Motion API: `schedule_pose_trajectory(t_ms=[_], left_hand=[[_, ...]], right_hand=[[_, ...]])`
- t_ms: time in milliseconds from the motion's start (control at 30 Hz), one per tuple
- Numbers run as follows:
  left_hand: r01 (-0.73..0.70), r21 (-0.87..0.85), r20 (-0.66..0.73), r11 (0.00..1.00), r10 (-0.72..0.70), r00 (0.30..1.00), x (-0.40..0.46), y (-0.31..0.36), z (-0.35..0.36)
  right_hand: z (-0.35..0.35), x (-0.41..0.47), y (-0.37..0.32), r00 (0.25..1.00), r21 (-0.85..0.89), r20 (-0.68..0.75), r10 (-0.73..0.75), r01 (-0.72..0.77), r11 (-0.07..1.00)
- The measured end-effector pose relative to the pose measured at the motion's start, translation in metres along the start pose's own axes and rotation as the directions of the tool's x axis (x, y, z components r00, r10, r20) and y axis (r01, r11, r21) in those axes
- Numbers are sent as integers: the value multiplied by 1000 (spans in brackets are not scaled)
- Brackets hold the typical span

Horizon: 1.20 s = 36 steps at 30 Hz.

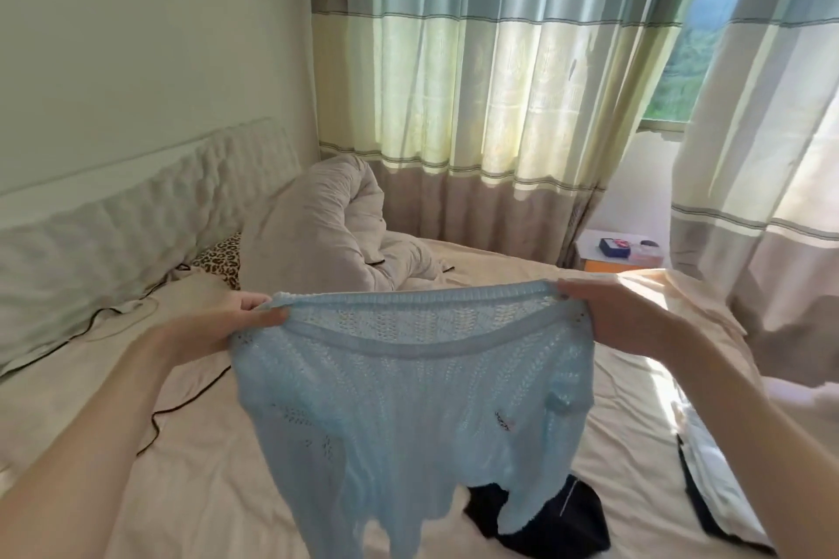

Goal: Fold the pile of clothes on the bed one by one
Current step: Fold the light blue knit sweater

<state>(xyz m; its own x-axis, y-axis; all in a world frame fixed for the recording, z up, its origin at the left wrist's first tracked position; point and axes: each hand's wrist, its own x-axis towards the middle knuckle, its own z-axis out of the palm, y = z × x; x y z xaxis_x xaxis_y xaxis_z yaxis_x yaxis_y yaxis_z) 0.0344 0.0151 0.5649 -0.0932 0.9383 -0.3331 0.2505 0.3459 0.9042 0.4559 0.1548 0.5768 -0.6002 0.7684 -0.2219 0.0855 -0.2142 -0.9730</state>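
head view: the left hand [227,322] and the right hand [635,318] hold a light blue knit top [408,413] up above the bed [190,468]. each hand pinches 1 end of the ribbed upper edge, fingers curled round the knit, so the edge is stretched taut between the 2 hands. the rest of the top hangs down freely, its lower hem ragged in outline and reaching the bottom of the frame. below the hem, a dark garment [558,522] lies on the cream sheet. a dark and white garment [713,477] lies on the bed to the right, near the right forearm. a black cable [159,418] runs across the sheet on the left. a bundled grey duvet [318,227] sits at the far end of the bed, just beside a leopard-print pillow [222,259] and the padded white headboard [113,213]. striped curtains [476,59] cover the window behind.
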Motion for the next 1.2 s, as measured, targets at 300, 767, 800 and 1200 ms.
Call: schedule_pose_trajectory(t_ms=[300,767,800,1200], left_hand=[[-74,318,-390,945,202,898,-74,-66,44],[23,324,-769,946,249,589,-274,-143,204],[5,332,-774,943,269,574,-284,-142,207],[-52,436,-732,898,388,560,-284,-149,165]], right_hand=[[16,-46,70,954,-443,-250,-163,37,896],[48,-207,168,747,-630,-405,-527,190,753],[51,-216,166,737,-644,-393,-550,207,737],[100,-211,138,562,-814,-464,-685,34,580]])
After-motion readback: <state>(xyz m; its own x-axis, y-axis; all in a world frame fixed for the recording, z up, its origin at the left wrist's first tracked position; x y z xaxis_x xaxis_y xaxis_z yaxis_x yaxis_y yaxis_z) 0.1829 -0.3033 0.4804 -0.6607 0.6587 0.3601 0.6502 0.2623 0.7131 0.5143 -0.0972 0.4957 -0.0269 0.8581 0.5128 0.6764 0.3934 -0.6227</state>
